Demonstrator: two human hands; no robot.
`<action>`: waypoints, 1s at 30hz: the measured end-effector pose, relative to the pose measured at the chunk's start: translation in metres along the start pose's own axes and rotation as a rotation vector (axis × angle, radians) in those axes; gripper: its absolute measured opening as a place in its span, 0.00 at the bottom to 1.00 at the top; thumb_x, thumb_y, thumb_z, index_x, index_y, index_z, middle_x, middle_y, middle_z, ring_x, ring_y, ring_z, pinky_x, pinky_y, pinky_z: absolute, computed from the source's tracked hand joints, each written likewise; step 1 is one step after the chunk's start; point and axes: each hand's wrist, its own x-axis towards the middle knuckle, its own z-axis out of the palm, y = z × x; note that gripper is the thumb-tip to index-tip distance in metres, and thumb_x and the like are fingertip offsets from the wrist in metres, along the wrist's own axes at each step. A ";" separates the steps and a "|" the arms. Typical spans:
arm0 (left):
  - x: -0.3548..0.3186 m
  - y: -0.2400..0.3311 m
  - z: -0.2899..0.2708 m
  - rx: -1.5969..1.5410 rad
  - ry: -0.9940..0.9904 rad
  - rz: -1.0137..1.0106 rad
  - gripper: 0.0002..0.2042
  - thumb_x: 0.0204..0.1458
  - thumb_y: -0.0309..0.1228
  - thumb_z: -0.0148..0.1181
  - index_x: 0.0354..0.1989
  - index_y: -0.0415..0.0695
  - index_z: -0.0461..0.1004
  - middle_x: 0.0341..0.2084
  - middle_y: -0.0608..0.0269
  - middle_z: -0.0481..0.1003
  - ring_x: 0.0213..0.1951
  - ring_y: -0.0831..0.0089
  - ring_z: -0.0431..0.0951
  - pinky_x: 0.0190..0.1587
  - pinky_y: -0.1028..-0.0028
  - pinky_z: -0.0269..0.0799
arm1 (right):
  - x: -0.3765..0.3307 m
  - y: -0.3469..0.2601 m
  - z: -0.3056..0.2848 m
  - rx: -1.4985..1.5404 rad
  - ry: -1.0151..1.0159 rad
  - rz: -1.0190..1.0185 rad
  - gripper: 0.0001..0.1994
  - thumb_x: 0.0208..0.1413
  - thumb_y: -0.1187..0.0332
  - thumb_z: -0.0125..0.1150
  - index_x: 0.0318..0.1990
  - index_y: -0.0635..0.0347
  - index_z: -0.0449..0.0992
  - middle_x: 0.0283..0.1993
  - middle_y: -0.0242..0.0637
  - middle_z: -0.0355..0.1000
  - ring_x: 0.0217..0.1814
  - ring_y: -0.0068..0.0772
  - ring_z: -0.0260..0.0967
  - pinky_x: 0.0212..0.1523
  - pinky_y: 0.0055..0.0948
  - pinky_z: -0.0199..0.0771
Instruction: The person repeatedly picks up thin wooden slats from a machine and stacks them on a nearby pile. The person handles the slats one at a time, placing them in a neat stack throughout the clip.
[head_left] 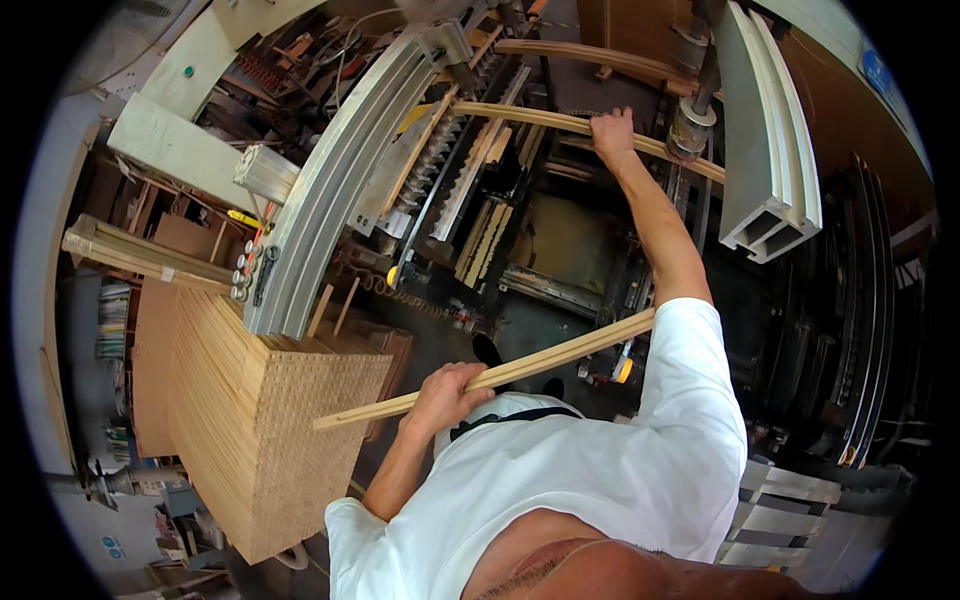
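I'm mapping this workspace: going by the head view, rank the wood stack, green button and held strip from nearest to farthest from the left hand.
1. Strip: in the left hand itself.
2. Wood stack: to the hand's left.
3. Green button: farthest, at the picture's upper left.

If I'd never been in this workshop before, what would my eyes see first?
Probably the big stack of pale wooden strips at the lower left. Next comes the long wooden strip slanting across the middle, held in the left hand, and another strip farther up, under the right hand. A chunky silver beam also stands out at the upper left.
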 end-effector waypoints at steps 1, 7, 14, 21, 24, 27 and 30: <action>-0.007 0.005 -0.006 -0.003 -0.003 -0.023 0.19 0.47 0.35 0.70 0.47 0.40 0.79 0.38 0.49 0.79 0.43 0.49 0.78 0.46 0.59 0.74 | 0.000 -0.001 -0.002 -0.013 -0.022 -0.003 0.09 0.52 0.71 0.58 0.37 0.53 0.83 0.39 0.41 0.79 0.50 0.44 0.73 0.59 0.50 0.62; -0.053 0.011 -0.033 -0.073 0.034 -0.131 0.18 0.47 0.35 0.70 0.46 0.41 0.79 0.35 0.50 0.79 0.42 0.51 0.78 0.45 0.59 0.74 | 0.001 -0.003 0.010 -0.005 0.070 -0.005 0.06 0.51 0.70 0.57 0.33 0.52 0.81 0.38 0.38 0.79 0.47 0.43 0.73 0.53 0.48 0.63; -0.114 -0.011 -0.063 -0.138 0.237 -0.226 0.17 0.49 0.29 0.70 0.48 0.37 0.77 0.35 0.56 0.79 0.36 0.69 0.77 0.39 0.72 0.71 | 0.004 0.008 0.013 -0.041 0.026 0.013 0.08 0.52 0.70 0.57 0.37 0.52 0.81 0.41 0.38 0.80 0.50 0.44 0.74 0.55 0.50 0.64; -0.159 -0.021 -0.064 -0.396 0.488 -0.476 0.18 0.50 0.27 0.70 0.49 0.36 0.77 0.33 0.62 0.78 0.38 0.75 0.76 0.43 0.74 0.71 | 0.007 -0.002 0.005 -0.041 -0.037 0.005 0.08 0.52 0.72 0.56 0.38 0.54 0.81 0.42 0.41 0.80 0.51 0.46 0.73 0.55 0.52 0.64; -0.176 -0.013 -0.080 -0.370 0.599 -0.484 0.18 0.49 0.25 0.70 0.49 0.36 0.78 0.33 0.66 0.79 0.35 0.78 0.75 0.41 0.75 0.72 | 0.006 0.001 0.009 -0.096 -0.031 0.011 0.08 0.55 0.70 0.56 0.38 0.52 0.81 0.41 0.37 0.80 0.50 0.44 0.74 0.53 0.51 0.62; -0.202 -0.018 -0.089 -0.398 0.756 -0.466 0.18 0.49 0.26 0.70 0.49 0.36 0.78 0.33 0.67 0.78 0.35 0.78 0.75 0.41 0.74 0.72 | 0.009 -0.001 0.011 -0.083 -0.013 0.004 0.08 0.55 0.70 0.55 0.37 0.52 0.81 0.40 0.37 0.80 0.49 0.44 0.74 0.52 0.51 0.63; -0.221 -0.013 -0.106 -0.436 0.865 -0.482 0.16 0.47 0.30 0.71 0.44 0.38 0.80 0.31 0.71 0.76 0.33 0.81 0.73 0.38 0.77 0.68 | 0.009 0.000 0.015 -0.050 0.008 0.034 0.08 0.55 0.70 0.55 0.38 0.51 0.81 0.40 0.37 0.80 0.49 0.44 0.74 0.53 0.52 0.63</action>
